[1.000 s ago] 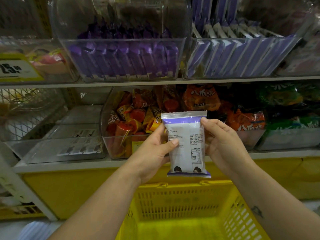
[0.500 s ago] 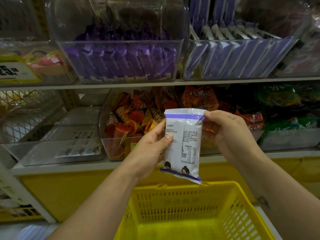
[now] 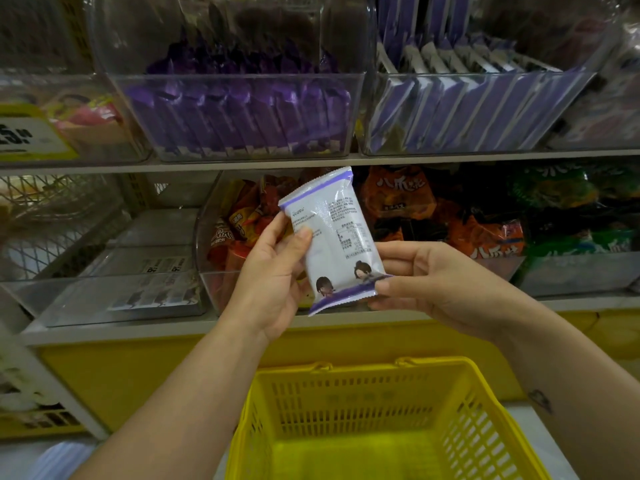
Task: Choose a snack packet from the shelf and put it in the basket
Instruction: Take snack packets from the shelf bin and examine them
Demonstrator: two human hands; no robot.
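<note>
A white snack packet [image 3: 332, 233] with purple end strips and small cartoon figures is held in front of the shelf, tilted with its top leaning left. My left hand [image 3: 273, 275] grips its left side, thumb across the printed back. My right hand [image 3: 429, 289] pinches the packet's lower right corner. Below both hands stands a yellow plastic basket [image 3: 363, 393], open at the top with nothing visible inside.
Clear bins line the shelf [image 3: 311, 161]: dark purple packets [image 3: 242, 112] and pale purple packets [image 3: 467, 109] above, orange-red snacks [image 3: 398, 199] and green packets [image 3: 561, 202] behind the hands. A nearly bare clear bin [image 3: 121, 271] sits at left, and a yellow price tag [image 3: 24, 136] at far left.
The packet has tipped from upright to leaning left. My right hand slid from its upper right edge down to the lower right corner. The view moved slightly upward.
</note>
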